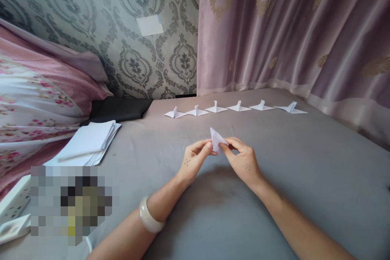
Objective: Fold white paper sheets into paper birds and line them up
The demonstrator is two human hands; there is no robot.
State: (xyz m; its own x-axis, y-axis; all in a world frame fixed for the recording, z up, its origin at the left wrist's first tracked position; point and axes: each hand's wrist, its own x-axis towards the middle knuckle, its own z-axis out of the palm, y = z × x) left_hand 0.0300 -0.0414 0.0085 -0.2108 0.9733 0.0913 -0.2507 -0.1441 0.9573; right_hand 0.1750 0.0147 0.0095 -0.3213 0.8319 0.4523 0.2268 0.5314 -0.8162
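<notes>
A small folded piece of white paper (216,138) is pinched between both my hands above a grey sheet (274,178). My left hand (195,157) grips its left side with thumb and fingers closed. My right hand (240,158) holds the right side the same way. A pale bangle (149,216) circles my left wrist. Beyond my hands, several finished white paper figures (215,108) stand in a row across the sheet.
A stack of white paper sheets (88,141) lies at the left on the sheet. A floral pink quilt (36,101) and a black cloth (118,109) lie by the patterned wall. A pink curtain (289,28) hangs behind and to the right.
</notes>
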